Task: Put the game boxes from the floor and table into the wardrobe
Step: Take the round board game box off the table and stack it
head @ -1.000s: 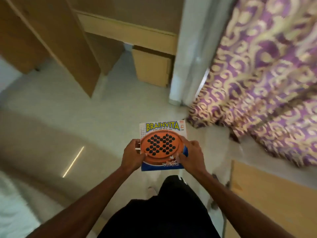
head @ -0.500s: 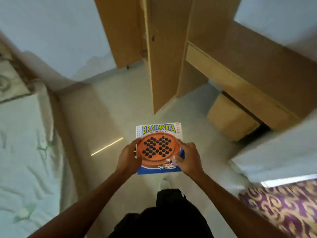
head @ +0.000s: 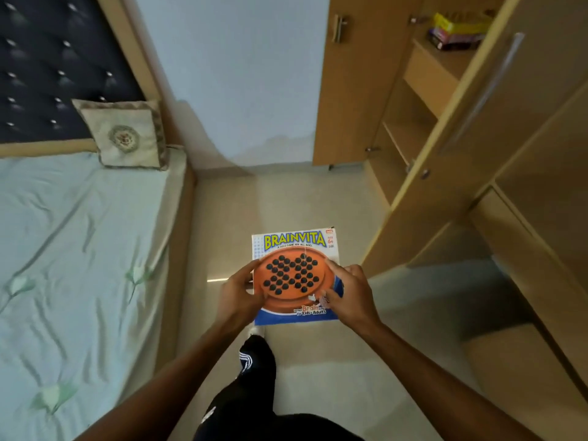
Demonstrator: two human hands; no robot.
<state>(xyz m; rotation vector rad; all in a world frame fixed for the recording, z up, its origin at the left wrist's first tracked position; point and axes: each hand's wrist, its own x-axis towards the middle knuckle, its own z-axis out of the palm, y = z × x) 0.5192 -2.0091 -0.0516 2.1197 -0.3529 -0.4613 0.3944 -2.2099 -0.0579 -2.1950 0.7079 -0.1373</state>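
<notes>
Wardrobe (head: 424, 70) holds game boxes (head: 454, 31); left hand (head: 238, 296), right hand (head: 352, 292) hold Brainvita (head: 294, 248).

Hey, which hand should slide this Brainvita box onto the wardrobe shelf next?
Probably the right hand. It grips the blue-and-white Brainvita game box on the edge nearer the open wooden wardrobe, which stands to the right; the left hand grips the far edge, by the green-sheeted bed.

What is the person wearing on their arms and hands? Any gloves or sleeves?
Nothing shows. The left hand and right hand are bare: no gloves, rings or watch. The left forearm and right forearm are bare too, with no sleeve in the picture.
</notes>
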